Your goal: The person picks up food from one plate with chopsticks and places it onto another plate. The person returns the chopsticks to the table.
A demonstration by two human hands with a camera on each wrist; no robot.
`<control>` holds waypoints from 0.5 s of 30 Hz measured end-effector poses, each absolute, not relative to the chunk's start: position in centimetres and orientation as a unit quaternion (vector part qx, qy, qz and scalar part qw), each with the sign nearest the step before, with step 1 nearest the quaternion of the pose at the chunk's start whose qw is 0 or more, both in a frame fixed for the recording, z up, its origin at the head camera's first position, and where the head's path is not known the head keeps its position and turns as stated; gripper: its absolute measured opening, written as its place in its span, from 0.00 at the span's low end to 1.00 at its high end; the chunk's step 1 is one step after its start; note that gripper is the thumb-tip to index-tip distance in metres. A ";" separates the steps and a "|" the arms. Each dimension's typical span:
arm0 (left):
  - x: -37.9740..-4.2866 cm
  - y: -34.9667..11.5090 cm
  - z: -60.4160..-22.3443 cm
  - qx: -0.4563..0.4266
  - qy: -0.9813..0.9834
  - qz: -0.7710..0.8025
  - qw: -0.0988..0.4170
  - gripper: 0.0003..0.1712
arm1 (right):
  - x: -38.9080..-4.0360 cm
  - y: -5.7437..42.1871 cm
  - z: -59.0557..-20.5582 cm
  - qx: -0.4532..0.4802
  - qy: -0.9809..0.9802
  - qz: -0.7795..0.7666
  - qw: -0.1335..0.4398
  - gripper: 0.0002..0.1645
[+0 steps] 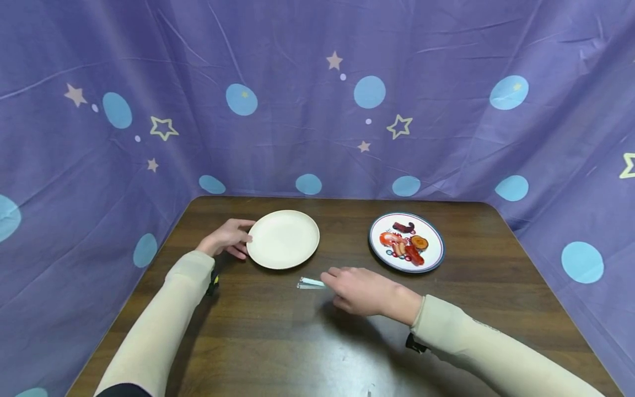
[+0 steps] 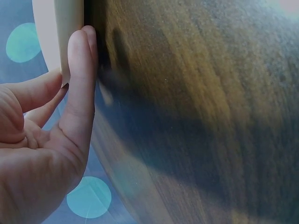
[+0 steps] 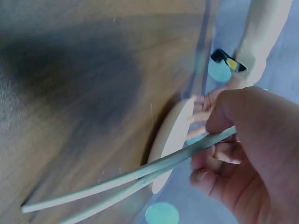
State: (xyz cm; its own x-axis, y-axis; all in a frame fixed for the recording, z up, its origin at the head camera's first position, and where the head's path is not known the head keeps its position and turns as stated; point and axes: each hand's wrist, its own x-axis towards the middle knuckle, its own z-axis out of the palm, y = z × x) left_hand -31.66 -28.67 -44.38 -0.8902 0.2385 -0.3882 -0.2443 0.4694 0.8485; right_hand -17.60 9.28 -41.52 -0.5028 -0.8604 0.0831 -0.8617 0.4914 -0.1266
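Both sleeves (image 1: 149,331) come in pale from the bottom corners, a dark gadget (image 1: 415,343) strapped under the right cuff and another, with a yellow patch, under the left; the hands are well apart, each busy with its own thing.

Right hand (image 1: 367,292) pinches the tongs (image 1: 311,283) between thumb and fingers, at the joined end; the two thin, pale arms of the tongs spread a little towards their tips, which point to the left, in front of the white plate (image 1: 283,240); one tip is close to the wood, though I cannot tell whether it touches.

Left hand (image 1: 229,237) grips the white plate by its left rim, thumb on one side of the edge and a finger on the other; the plate is bare, left of centre towards the far side of the table (image 1: 238,331); whether it is raised at all I cannot tell.

Food plate (image 1: 432,234), white with a dark blue rim, sits to the right, apart from both hands; on it lie reddish and brown food pieces (image 1: 414,255) in a cluster; purple cloth (image 1: 297,55) hangs behind the brown table and down its sides, patterned with blue ovals and stars.
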 end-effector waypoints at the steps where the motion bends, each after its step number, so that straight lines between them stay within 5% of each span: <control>1: -31.7 -28.7 -44.4 -0.001 0.824 0.516 0.234 0.39 | -17.7 9.5 -41.3 0.497 -0.863 0.090 0.012 0.14; 15: -31.6 -28.6 -44.4 -0.004 0.821 0.520 0.236 0.39 | -18.3 11.8 -39.9 0.437 -0.848 0.272 0.124 0.09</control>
State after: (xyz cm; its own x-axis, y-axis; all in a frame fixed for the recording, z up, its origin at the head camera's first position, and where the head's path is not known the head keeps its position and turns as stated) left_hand -31.62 -28.63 -44.41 -0.8890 0.2392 -0.3906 -0.2509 0.4592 0.8522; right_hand -18.29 11.79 -39.91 -0.5869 -0.6740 0.4486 -0.8092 0.4701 -0.3525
